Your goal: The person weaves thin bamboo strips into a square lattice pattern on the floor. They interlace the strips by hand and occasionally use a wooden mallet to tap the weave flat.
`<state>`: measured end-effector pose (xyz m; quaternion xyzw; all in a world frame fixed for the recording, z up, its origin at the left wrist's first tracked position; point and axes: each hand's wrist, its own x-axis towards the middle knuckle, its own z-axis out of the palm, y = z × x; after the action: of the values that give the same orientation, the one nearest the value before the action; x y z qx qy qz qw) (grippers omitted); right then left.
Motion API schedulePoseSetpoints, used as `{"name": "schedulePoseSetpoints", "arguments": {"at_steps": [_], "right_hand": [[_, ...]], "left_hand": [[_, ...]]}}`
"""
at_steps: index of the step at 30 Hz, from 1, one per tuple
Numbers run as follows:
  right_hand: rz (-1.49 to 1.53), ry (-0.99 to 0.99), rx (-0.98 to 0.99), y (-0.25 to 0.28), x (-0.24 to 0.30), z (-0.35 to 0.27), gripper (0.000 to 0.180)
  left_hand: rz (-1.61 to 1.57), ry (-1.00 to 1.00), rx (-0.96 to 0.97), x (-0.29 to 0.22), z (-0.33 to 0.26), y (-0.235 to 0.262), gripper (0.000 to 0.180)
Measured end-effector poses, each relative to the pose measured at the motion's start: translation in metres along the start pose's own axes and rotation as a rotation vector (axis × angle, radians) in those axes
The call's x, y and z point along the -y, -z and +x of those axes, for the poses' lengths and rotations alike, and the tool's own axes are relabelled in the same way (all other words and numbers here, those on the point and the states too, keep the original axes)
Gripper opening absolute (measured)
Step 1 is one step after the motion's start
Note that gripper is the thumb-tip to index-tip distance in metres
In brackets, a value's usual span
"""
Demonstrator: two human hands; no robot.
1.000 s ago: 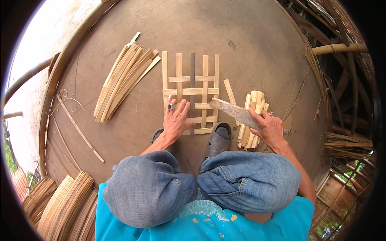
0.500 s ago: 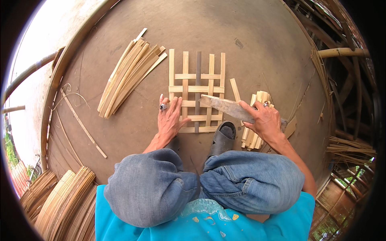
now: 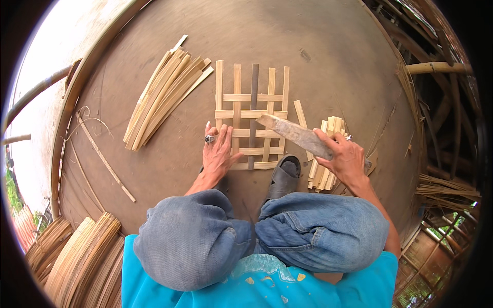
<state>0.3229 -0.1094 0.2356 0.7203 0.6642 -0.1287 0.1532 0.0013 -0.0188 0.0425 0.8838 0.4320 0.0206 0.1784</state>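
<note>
Lattice [image 3: 252, 124] on the ground [image 3: 246, 31]

Leftmost lies a strip bundle [image 3: 167, 97]. The left hand [image 3: 217, 154], fingers loosely spread, rests on the lattice's left edge. The shirt [image 3: 246, 297] bears a pale print — too unclear to read. The right hand [image 3: 343, 156] grasps a bar [image 3: 298, 136] — its tip over the lattice — near short strips [image 3: 321, 179].

Head-worn fisheye, facing down, fairly near

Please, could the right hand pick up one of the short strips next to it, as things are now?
Probably not immediately: the right hand is close to the short strips, but it grips the blade-shaped tool. Apart from that tool, nothing visible seems in the way.
</note>
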Motion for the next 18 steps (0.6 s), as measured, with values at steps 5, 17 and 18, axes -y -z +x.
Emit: {"name": "schedulePoseSetpoints", "arguments": {"at_steps": [5,17,18], "right_hand": [[-0.011,-0.118,-0.221,-0.001,-0.004,0.005,0.077],[-0.152,0.095,-0.074,-0.018,0.001,-0.003,0.083],[-0.132,0.096,-0.089,-0.016,-0.002,-0.001,0.082]], "left_hand": [[-0.052,0.009,-0.036,0.001,-0.003,-0.006,0.105],[-0.059,0.012,-0.007,-0.001,-0.002,-0.003,0.105],[-0.057,0.011,-0.023,0.000,-0.004,-0.005,0.105]]}}
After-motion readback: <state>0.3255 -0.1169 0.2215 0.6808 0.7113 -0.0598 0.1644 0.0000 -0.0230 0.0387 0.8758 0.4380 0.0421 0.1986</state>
